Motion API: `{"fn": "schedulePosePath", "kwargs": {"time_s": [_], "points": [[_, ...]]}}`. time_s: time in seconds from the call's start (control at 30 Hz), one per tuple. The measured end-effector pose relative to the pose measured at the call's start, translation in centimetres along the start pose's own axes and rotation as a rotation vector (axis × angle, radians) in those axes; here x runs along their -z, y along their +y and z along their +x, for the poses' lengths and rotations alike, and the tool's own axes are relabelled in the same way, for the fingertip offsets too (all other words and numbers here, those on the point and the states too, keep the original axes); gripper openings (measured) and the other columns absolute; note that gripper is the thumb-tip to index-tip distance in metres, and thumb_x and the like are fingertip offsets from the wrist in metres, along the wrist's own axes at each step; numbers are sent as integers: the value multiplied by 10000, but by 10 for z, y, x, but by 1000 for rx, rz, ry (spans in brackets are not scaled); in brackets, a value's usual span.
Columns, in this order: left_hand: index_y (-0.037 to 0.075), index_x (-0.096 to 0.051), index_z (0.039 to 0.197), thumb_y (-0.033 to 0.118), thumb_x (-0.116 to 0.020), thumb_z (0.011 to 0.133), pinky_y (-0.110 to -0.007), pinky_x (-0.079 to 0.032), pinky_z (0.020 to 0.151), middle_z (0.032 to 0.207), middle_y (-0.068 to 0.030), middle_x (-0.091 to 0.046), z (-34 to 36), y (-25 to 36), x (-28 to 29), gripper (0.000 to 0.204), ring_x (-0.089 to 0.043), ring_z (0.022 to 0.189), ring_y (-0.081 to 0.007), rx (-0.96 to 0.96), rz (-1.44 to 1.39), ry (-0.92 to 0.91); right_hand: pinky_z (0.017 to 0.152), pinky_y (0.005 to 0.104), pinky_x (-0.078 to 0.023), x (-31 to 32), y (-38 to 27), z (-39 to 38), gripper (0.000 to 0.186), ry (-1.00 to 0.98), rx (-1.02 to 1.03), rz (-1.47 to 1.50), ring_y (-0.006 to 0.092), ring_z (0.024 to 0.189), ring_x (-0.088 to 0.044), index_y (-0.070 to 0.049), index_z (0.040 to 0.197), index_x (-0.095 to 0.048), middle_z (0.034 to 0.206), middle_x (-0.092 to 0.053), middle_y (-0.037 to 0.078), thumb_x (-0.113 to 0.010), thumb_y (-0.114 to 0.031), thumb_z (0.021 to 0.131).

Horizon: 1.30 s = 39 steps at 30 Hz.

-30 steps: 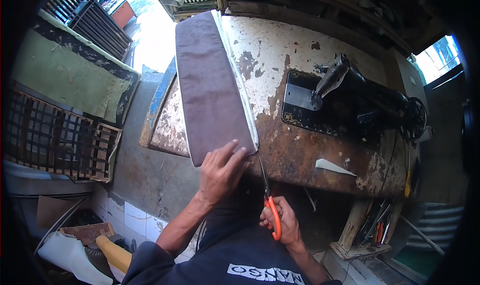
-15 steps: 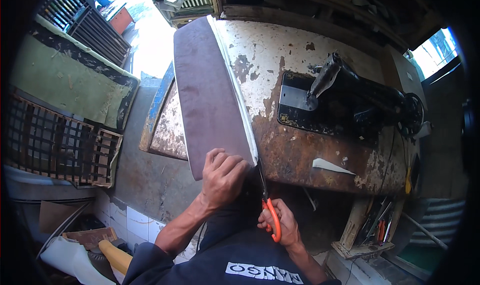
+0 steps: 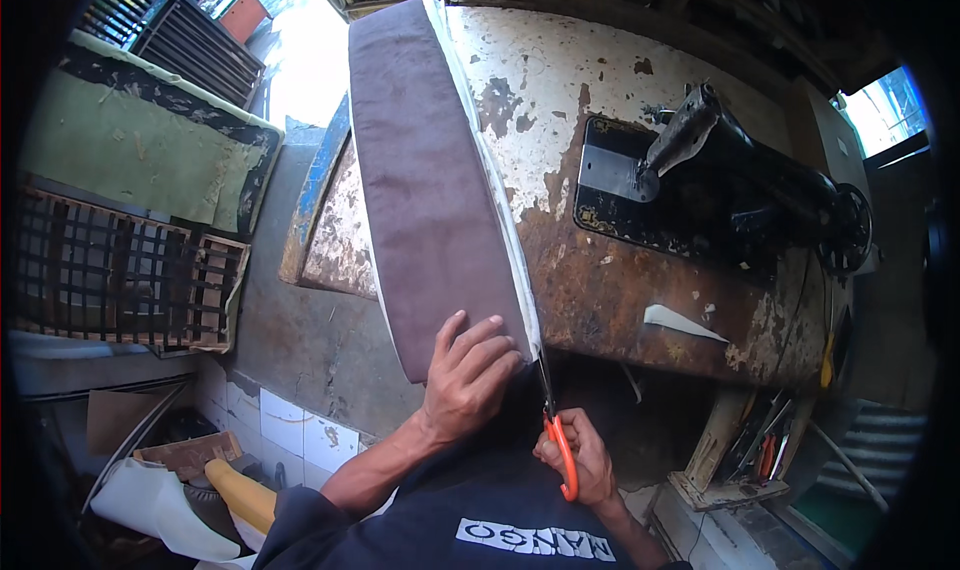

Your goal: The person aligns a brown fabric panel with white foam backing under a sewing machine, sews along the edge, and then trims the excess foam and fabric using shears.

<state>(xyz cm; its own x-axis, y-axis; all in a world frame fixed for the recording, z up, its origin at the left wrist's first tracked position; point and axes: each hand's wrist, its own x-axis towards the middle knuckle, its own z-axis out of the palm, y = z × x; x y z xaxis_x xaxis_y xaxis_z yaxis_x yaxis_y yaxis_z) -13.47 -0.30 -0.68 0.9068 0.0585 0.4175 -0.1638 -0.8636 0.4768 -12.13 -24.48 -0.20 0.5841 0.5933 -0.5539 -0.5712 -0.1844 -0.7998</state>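
Note:
A long purple-brown fabric piece (image 3: 430, 170) with white edging along its right side lies lengthwise on the table. Over its near end rests my left hand (image 3: 466, 382), fingers loosely stretched and apart on the cloth, the thumb hidden. My right hand (image 3: 588, 460) is closed around the orange handles of a pair of scissors (image 3: 566, 452). The narrow dark blades point away from me and meet the white edging at the fabric's near right corner. How far apart the blades are, I cannot tell.
On the worn table (image 3: 600, 290), a black sewing machine (image 3: 740, 170) stands to the right, with a white pointed scrap (image 3: 685, 323) nearer me. A wooden holder (image 3: 715, 470) with tools is below. Green padded panels (image 3: 150, 150) and a slatted frame (image 3: 120, 270) stand left.
The fingers of my left hand have loosened from a tight curl and straightened over the cloth. The fabric's near end, both hands and the scissors now sit slightly lower and farther right in view.

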Motion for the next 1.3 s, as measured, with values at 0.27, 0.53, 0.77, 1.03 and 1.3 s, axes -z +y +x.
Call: {"fn": "schedulePosePath", "kwargs": {"time_s": [0.27,0.53,0.77,1.03,1.3], "points": [[72,-740,986,58,-757,829,-594,-400,1157,1112,-77,-741,4,-1,-3,159,-698,1206,-289,-21,-1,-54,742,253,-530,-7,-4,9,500,32,1,-52,94,811,-640,12,1219,-548,924,-680,66,-815,-310,945],[76,-742,986,54,-757,821,-595,-402,1156,1102,-69,-744,1,-3,-1,167,-701,1199,-286,-23,-15,-33,674,233,-506,-11,-4,16,507,77,4,-92,65,737,-621,17,1188,-574,835,-683,42,-832,-336,932],[76,-735,973,59,-771,825,-587,-387,1163,1081,-58,-745,-1,-4,-4,154,-702,1190,-273,-8,-8,-34,571,227,-476,-17,-9,15,474,128,-215,-40,45,626,-578,6,1140,-597,754,-671,12,-860,-312,908],[86,-735,964,76,-790,831,-567,-383,1145,1065,-41,-753,-3,0,5,145,-700,1194,-260,14,-57,-65,527,238,-504,-18,-7,33,454,102,18,-181,52,599,-592,0,1123,-596,735,-653,2,-848,-317,918],[81,-737,964,76,-813,829,-567,-388,1132,1047,-49,-763,-11,11,23,155,-689,1245,-274,83,-195,-165,555,242,-515,-23,-11,38,490,63,-49,-4,59,647,-610,0,1137,-584,751,-652,7,-830,-370,930]]}}
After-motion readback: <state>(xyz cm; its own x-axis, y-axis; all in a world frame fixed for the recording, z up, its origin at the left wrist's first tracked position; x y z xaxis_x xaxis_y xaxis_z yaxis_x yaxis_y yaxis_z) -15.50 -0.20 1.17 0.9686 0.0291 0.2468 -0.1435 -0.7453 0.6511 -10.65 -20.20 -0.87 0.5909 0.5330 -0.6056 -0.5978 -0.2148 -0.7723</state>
